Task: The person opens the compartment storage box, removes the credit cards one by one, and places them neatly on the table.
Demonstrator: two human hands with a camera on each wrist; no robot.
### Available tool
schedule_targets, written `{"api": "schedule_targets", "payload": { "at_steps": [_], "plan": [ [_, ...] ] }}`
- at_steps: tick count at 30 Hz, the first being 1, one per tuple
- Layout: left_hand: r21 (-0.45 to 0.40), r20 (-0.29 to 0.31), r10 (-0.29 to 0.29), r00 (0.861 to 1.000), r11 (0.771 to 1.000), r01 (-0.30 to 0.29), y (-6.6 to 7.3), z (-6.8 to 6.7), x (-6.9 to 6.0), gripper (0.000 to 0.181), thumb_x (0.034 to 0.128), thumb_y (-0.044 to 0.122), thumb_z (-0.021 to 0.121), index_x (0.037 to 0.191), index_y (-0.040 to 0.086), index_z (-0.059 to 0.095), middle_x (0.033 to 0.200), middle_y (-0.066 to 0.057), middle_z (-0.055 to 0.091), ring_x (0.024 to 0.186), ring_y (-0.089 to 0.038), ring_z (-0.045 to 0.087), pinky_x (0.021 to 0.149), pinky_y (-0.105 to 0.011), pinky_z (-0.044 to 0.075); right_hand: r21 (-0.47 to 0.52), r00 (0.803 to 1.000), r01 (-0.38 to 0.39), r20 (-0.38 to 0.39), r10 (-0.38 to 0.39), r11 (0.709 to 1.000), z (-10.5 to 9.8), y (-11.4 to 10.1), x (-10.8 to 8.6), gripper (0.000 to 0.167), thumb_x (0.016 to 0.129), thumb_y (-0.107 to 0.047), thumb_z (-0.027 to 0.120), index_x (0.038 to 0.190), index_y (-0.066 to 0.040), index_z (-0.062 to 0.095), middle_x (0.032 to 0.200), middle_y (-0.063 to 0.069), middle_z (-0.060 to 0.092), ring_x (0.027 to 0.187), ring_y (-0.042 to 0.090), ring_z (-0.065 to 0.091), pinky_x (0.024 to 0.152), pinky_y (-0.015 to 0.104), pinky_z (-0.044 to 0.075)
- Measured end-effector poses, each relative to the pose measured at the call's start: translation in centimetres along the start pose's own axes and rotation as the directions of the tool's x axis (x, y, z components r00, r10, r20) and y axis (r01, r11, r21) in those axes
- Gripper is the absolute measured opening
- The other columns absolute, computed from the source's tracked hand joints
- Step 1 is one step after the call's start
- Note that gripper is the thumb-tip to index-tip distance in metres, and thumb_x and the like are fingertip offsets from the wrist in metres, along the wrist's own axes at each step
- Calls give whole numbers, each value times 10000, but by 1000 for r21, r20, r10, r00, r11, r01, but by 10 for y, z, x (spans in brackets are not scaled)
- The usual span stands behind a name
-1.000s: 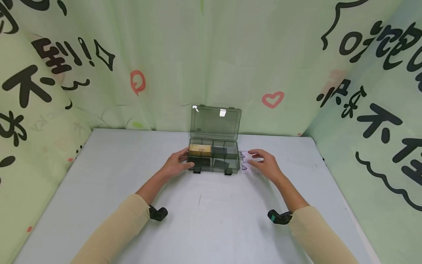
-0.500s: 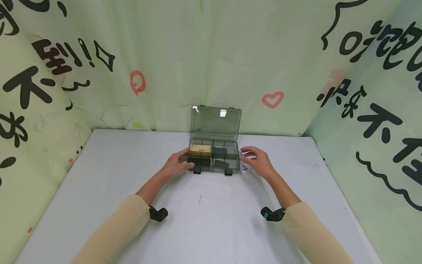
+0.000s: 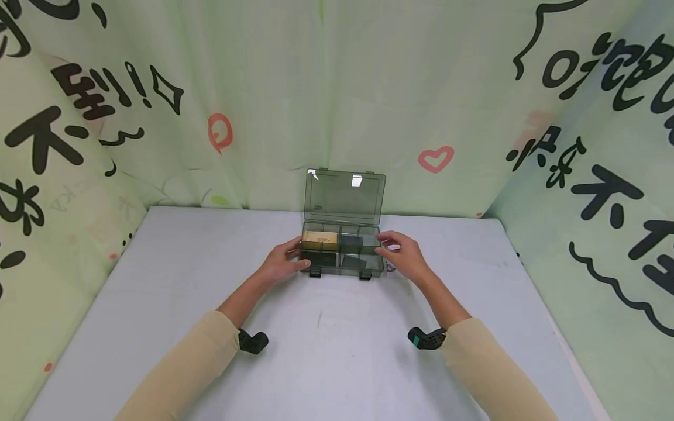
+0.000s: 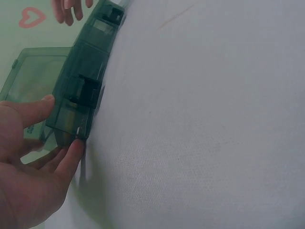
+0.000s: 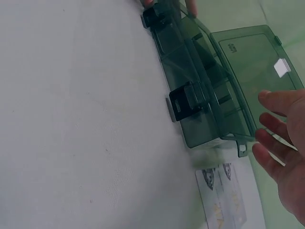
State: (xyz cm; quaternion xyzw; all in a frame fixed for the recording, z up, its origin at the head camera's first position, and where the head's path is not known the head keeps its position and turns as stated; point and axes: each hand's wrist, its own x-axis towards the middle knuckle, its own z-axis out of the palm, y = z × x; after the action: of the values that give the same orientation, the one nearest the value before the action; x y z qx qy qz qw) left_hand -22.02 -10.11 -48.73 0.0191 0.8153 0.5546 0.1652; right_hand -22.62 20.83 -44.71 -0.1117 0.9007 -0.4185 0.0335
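A translucent grey-green divided storage box (image 3: 341,270) stands at the back of the table, its clear lid (image 3: 344,196) raised against the curtain. My left hand (image 3: 280,263) grips the box's left end, thumb near the top rim and fingers against the side, as the left wrist view shows. Inside, a yellow-orange pack (image 3: 320,238) lies in the back left compartment. Dark contents (image 3: 318,258) fill the front left; what they are is unclear. My right hand (image 3: 404,256) hovers over the box's right end, fingers bent loosely, holding nothing visible.
A thin clear sheet or packet with printed pictures (image 5: 221,195) lies on the table beside the box's right end, mostly under my right hand in the head view. Black latches (image 5: 186,102) project from the box front. A green printed curtain (image 3: 263,146) closes off the back and sides.
My right hand has moved left, from above the printed sheet to the box's right rim. My left hand and the box have stayed where they were.
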Motion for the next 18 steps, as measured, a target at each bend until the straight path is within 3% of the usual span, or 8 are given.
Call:
{"api": "schedule_targets", "payload": {
  "at_steps": [18],
  "plan": [
    [-3,-2,7,1000,1000,-7,-2,1,2,786,894,166,700,1545,214,260,1552,-101,368,1432,-284,361,1141,-456,358,-25,1000,6,1,-5,1000,11,-5,9,371,928,-157,653,1262,-6,594,1273,168,619,1179,309,572,994,451,499]
  ]
}}
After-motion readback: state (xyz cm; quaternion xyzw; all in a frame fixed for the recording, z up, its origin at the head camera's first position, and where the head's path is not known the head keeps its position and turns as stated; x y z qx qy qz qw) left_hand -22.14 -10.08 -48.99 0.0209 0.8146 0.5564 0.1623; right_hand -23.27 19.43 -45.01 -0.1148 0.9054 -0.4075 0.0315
